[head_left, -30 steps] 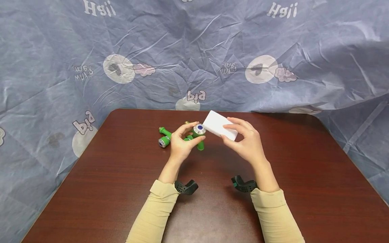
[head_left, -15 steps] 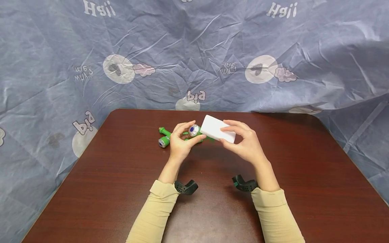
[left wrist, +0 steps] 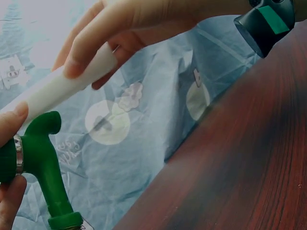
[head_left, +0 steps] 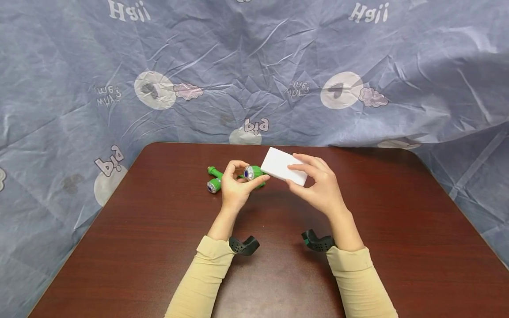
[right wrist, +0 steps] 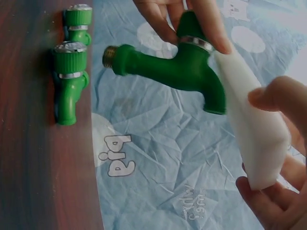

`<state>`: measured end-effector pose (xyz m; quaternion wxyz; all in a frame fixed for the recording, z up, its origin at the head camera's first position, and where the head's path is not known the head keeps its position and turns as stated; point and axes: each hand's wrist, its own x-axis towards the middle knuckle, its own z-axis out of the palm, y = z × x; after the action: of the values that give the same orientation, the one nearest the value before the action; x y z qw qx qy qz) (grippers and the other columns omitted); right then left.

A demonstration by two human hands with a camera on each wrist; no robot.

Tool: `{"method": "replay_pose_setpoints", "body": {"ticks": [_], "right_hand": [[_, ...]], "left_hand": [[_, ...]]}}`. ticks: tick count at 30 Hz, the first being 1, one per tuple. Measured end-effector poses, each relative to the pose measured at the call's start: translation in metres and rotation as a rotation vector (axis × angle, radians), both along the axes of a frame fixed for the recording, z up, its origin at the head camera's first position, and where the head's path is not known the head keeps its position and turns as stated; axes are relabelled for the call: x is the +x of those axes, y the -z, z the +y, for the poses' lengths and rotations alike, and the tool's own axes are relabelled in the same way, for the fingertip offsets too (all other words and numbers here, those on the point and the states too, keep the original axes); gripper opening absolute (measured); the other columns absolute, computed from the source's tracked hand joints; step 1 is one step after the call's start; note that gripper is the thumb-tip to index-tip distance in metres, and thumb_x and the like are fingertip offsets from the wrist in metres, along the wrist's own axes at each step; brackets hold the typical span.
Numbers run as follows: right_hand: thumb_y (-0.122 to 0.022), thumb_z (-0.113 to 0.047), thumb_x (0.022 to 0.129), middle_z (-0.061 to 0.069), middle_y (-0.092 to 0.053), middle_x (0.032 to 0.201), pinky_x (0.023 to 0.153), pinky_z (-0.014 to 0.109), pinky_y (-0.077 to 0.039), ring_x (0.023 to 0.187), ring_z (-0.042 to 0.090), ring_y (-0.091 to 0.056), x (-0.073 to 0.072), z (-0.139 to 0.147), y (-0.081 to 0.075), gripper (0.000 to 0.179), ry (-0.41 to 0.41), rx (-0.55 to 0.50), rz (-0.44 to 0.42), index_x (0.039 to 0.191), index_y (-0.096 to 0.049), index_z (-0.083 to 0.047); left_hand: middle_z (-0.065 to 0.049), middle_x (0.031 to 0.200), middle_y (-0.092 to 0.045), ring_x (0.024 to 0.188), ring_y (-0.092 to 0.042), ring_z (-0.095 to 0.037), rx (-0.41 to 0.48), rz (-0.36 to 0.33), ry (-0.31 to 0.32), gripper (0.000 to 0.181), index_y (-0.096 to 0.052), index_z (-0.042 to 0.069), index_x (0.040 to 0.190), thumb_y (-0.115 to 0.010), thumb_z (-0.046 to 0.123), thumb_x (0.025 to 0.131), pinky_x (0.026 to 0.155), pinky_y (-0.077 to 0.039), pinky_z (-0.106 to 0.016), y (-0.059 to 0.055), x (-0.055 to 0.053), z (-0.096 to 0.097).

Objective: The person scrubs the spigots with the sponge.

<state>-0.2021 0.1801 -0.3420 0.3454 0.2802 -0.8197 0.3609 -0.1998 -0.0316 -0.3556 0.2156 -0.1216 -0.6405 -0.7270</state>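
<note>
My left hand [head_left: 235, 189] grips a green tap [right wrist: 192, 74] by its ribbed knob, holding it above the table. The tap's silver-and-blue knob cap faces left in the head view, and its threaded brass end shows in the right wrist view. My right hand [head_left: 327, 189] pinches a white sponge block [head_left: 281, 165] between thumb and fingers. One long face of the sponge lies along the tap's knob and spout side, as the right wrist view shows. A left fingertip sits right at the sponge's edge.
Two more green taps stand on the dark wooden table [head_left: 159, 247], a nearer tap [right wrist: 70, 62] and a farther tap [right wrist: 78, 19]. A blue patterned cloth [head_left: 246, 66] hangs behind the table. Black wrist cameras [head_left: 243, 245] jut inward from both sleeves.
The tap in my left hand has turned, its knob cap swinging from facing me toward the left. My right hand has shifted the sponge slightly left, down and then back up.
</note>
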Motion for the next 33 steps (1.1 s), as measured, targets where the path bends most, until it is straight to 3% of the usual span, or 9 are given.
{"method": "replay_pose_setpoints", "body": {"ticks": [8,12,15,19,23,26,30,32,33], "right_hand": [[-0.078,-0.01,0.068,0.01,-0.063,0.116,0.081,0.039,-0.043,0.103,0.029,-0.055,-0.001,-0.001,0.0,0.028,0.094,-0.031,0.075,0.095,-0.073,-0.007],[-0.078,-0.011,0.068,0.008,-0.063,0.117,0.083,0.036,-0.043,0.104,0.027,-0.055,-0.001,-0.002,0.0,0.027,0.037,-0.033,0.077,0.095,-0.073,-0.008],[-0.078,-0.014,0.069,0.006,-0.062,0.118,0.084,0.035,-0.043,0.106,0.025,-0.054,-0.001,-0.002,0.001,0.027,-0.006,0.007,0.05,0.095,-0.073,-0.01],[-0.078,-0.013,0.068,0.007,-0.063,0.117,0.082,0.039,-0.044,0.105,0.026,-0.055,-0.002,-0.003,0.003,0.027,0.044,0.004,0.056,0.094,-0.073,-0.009],[-0.079,-0.012,0.067,0.009,-0.063,0.116,0.08,0.041,-0.043,0.103,0.028,-0.055,-0.004,-0.003,0.004,0.028,0.09,-0.018,0.074,0.094,-0.073,-0.008],[-0.079,-0.01,0.067,0.009,-0.063,0.116,0.081,0.04,-0.043,0.103,0.028,-0.055,-0.004,-0.003,0.005,0.029,0.083,-0.016,0.075,0.095,-0.073,-0.008],[-0.079,-0.011,0.067,0.009,-0.063,0.116,0.082,0.04,-0.043,0.102,0.028,-0.055,-0.004,-0.003,0.006,0.029,0.082,-0.019,0.071,0.096,-0.073,-0.008],[-0.079,-0.012,0.068,0.01,-0.063,0.115,0.082,0.039,-0.043,0.102,0.028,-0.055,-0.004,-0.003,0.006,0.028,0.083,-0.018,0.067,0.095,-0.073,-0.008],[-0.079,-0.012,0.067,0.01,-0.063,0.115,0.082,0.039,-0.043,0.102,0.028,-0.055,-0.005,-0.004,0.007,0.029,0.076,-0.023,0.067,0.095,-0.073,-0.008]], "left_hand": [[-0.002,0.073,-0.049,0.066,-0.049,-0.008,-0.019,-0.007,-0.078,0.043,-0.051,-0.009,0.09,-0.084,0.0,0.065,0.055,-0.044,-0.016,-0.002,0.002,0.001],[-0.002,0.071,-0.047,0.061,-0.047,-0.009,-0.008,-0.016,-0.079,0.041,-0.05,-0.008,0.09,-0.082,0.0,0.068,0.053,-0.041,-0.016,-0.002,0.002,0.001],[-0.009,0.072,-0.047,0.059,-0.046,-0.012,-0.006,-0.005,-0.086,0.039,-0.051,-0.009,0.092,-0.081,0.001,0.07,0.052,-0.04,-0.016,-0.003,0.002,0.002],[-0.023,0.079,-0.049,0.057,-0.048,-0.011,-0.022,0.005,-0.126,0.033,-0.056,-0.011,0.093,-0.079,0.006,0.075,0.052,-0.046,-0.021,-0.003,0.002,0.003],[-0.016,0.081,-0.051,0.052,-0.055,-0.011,0.064,-0.04,-0.04,0.032,-0.056,-0.012,0.093,-0.077,0.006,0.077,0.053,-0.055,-0.034,-0.001,0.0,0.003],[-0.005,0.082,-0.052,0.053,-0.061,-0.014,0.186,-0.06,0.062,0.033,-0.056,-0.007,0.094,-0.079,0.005,0.074,0.052,-0.056,-0.034,0.02,-0.017,0.002],[-0.006,0.086,-0.054,0.056,-0.062,-0.013,0.241,-0.059,0.132,0.037,-0.062,0.002,0.098,-0.083,0.006,0.068,0.054,-0.056,-0.029,0.036,-0.029,0.0],[-0.006,0.09,-0.055,0.057,-0.062,-0.012,0.237,-0.063,0.161,0.039,-0.065,0.005,0.101,-0.083,0.004,0.067,0.056,-0.056,-0.028,0.036,-0.029,-0.002],[-0.006,0.091,-0.056,0.058,-0.061,-0.012,0.224,-0.078,0.173,0.04,-0.066,0.005,0.103,-0.083,0.003,0.067,0.057,-0.056,-0.028,0.027,-0.022,-0.004]]}}
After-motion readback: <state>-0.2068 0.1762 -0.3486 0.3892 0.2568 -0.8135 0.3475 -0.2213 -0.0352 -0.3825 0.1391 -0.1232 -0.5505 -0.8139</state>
